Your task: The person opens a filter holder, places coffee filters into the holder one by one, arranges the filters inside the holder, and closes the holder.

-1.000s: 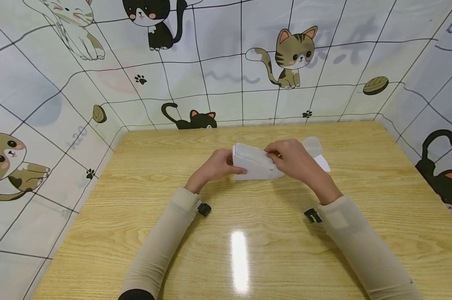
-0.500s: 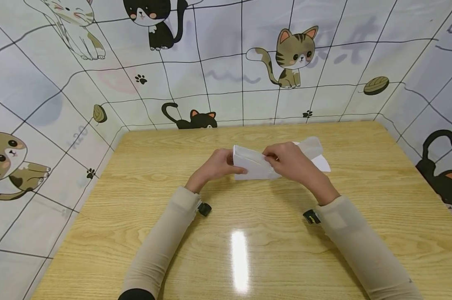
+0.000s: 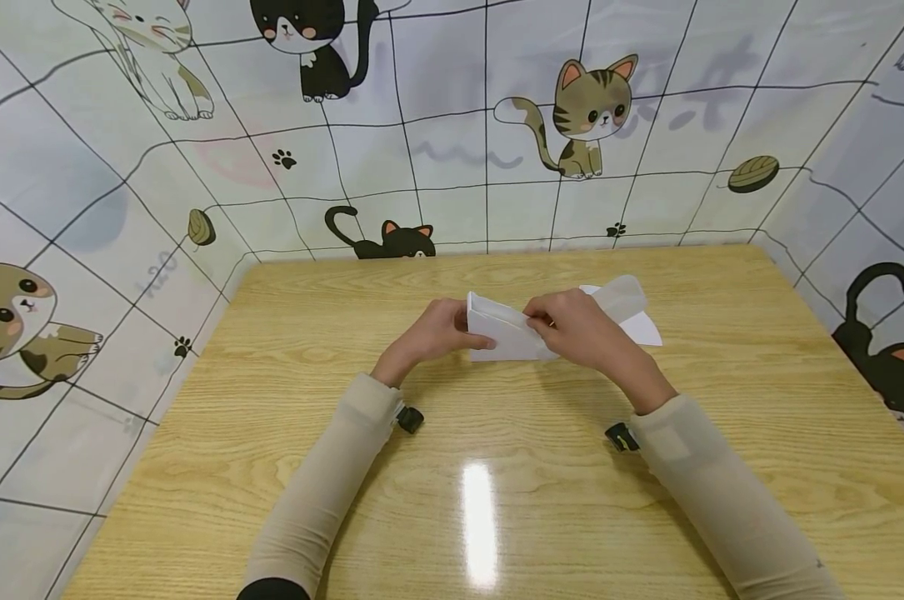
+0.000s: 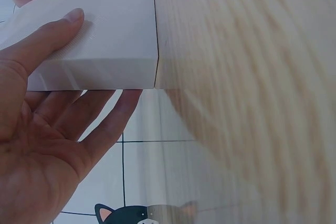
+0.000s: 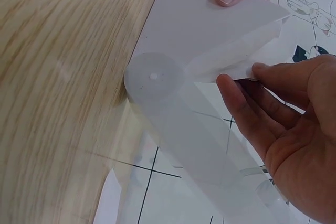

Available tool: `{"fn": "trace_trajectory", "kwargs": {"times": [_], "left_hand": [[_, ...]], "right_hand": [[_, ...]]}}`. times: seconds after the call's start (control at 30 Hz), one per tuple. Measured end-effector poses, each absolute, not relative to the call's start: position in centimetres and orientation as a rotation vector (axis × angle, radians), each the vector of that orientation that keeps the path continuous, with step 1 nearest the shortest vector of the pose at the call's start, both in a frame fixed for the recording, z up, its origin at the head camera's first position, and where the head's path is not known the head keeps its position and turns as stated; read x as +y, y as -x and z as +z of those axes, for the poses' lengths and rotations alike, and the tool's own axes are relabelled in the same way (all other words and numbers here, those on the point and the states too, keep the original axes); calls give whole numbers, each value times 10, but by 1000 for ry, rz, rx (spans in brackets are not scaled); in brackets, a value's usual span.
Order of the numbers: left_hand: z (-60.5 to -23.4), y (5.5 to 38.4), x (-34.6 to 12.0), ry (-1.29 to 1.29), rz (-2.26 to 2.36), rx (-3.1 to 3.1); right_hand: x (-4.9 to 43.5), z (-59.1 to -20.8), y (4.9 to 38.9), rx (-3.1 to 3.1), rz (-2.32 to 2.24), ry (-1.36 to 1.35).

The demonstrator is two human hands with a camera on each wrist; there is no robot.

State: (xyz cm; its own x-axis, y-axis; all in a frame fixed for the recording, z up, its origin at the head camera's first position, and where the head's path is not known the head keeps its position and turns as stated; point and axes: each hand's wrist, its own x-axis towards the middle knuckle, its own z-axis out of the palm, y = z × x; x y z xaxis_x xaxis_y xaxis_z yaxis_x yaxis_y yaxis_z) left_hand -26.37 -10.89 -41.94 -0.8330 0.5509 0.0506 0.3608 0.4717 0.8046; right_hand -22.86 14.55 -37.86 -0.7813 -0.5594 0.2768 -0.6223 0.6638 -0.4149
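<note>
A flat white case (image 3: 500, 333) stands on edge on the table. A round pivot (image 5: 154, 76) at its lower corner joins it to a translucent arm-like piece (image 5: 194, 145), swung outward. My left hand (image 3: 438, 327) grips the case's left end, thumb (image 4: 58, 32) on the near face and fingers round the end and behind. Thumb and index finger of my right hand (image 3: 575, 325) pinch the edge of a thin white sheet or flap (image 5: 241, 70) at the case's slanted open side. Whether that sheet is part of the case I cannot tell.
The wooden table (image 3: 392, 517) runs up to a cat-patterned wall covering (image 3: 452, 150) at the back and sides. A white piece of paper (image 3: 641, 330) lies right of the case, partly behind the translucent piece.
My right hand has shifted slightly left and down along the case. The pale layer at the case's top edge shows less than before. My left hand stays in place.
</note>
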Motion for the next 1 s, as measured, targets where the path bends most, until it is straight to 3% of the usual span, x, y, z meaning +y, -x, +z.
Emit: {"fn": "trace_trajectory", "kwargs": {"times": [1.0], "left_hand": [[-419, 263, -108, -767, 1293, 2503]], "right_hand": [[144, -384, 229, -2785, 694, -1026]]}}
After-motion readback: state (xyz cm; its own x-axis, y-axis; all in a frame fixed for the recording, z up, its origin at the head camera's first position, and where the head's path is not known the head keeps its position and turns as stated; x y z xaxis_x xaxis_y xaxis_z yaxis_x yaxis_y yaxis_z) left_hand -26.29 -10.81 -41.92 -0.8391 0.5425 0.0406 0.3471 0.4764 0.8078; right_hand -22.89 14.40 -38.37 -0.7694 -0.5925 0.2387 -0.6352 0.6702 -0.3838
